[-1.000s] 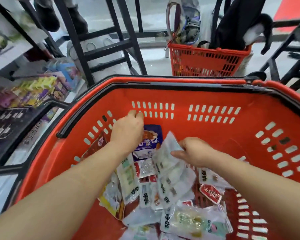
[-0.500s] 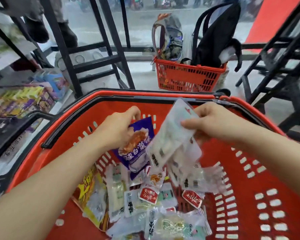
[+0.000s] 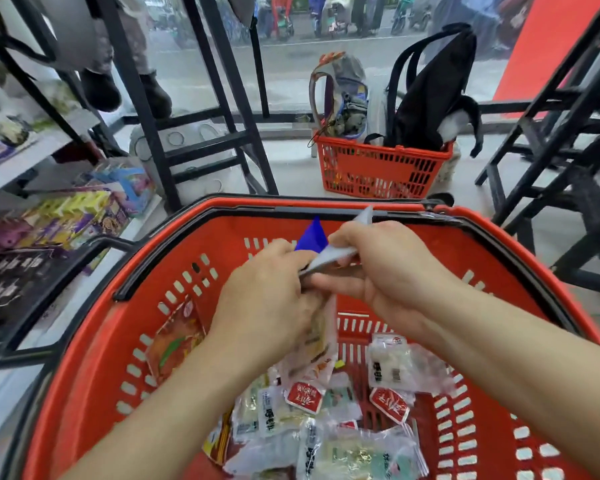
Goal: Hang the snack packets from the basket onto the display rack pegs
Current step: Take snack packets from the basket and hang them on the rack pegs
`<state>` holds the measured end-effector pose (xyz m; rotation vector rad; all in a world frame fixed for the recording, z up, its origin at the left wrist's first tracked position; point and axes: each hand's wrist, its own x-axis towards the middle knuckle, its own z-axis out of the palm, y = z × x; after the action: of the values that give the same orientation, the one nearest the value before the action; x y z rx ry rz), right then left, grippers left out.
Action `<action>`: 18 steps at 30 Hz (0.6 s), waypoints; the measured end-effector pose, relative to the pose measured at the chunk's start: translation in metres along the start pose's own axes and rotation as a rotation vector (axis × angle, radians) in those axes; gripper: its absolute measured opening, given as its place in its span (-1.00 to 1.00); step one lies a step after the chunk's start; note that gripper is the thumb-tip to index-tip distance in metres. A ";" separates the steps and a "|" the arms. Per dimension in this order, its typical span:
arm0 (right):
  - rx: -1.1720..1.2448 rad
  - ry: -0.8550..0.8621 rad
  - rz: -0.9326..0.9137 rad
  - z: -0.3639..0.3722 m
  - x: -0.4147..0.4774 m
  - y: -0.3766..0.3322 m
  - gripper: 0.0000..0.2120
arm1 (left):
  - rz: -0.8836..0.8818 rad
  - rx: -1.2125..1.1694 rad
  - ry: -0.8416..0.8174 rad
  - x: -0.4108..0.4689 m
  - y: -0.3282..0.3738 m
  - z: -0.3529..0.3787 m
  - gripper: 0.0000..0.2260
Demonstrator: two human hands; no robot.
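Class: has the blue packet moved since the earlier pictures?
Yes. The blue packet has risen from the basket floor to the basket's far rim, held between both hands.

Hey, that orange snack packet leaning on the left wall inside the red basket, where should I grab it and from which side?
Probably take the orange packet by its top edge, coming down from above with the left hand. It stands propped nearly upright against the basket wall, so the upper edge is free, while its lower end sits down among the other packets.
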<state>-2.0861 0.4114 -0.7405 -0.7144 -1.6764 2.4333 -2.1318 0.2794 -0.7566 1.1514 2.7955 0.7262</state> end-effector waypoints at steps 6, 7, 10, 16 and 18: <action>-0.500 0.052 -0.264 -0.019 0.004 -0.027 -0.59 | -0.211 -0.339 0.216 0.008 -0.028 -0.006 -0.76; -0.623 0.100 -0.339 -0.026 0.007 -0.030 -0.50 | -0.272 -0.533 0.169 0.006 -0.031 -0.007 -0.83; -0.558 -0.187 -0.238 -0.038 0.013 -0.022 -0.43 | -0.296 -0.838 0.077 0.004 -0.026 -0.007 -0.92; -0.348 -0.431 -0.071 -0.034 0.018 0.008 -0.61 | -0.318 -0.939 0.077 0.003 -0.013 -0.003 -0.79; -0.286 -0.442 -0.053 -0.035 0.017 0.007 -0.61 | -0.329 -0.876 0.201 0.005 -0.011 -0.003 -0.80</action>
<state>-2.0851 0.4444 -0.7625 -0.1492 -2.1980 2.4691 -2.1437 0.2744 -0.7578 0.4587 2.2201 1.8097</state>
